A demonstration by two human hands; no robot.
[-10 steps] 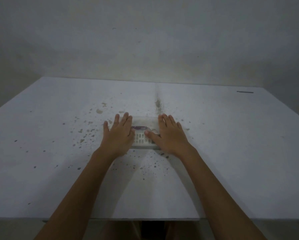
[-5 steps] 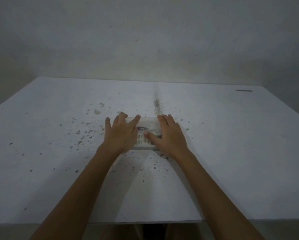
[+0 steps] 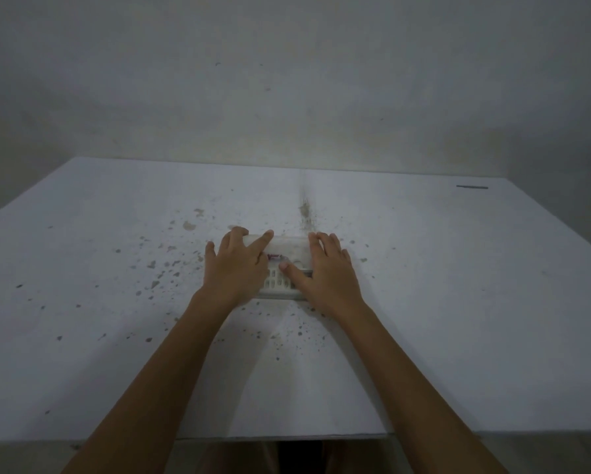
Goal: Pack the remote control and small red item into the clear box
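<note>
Between our hands we see the clear box (image 3: 289, 241), see-through and faintly milky, with a white remote control (image 3: 277, 281) showing pale grey button rows and a small red item (image 3: 275, 257) inside; the white table (image 3: 458, 302) around them is speckled grey-brown

No readable text; remote control (image 3: 277, 281) btn labels too blurry

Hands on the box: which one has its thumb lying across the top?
The right hand; its thumb crosses the clear box, while the left hand stretches a forefinger instead.
</note>
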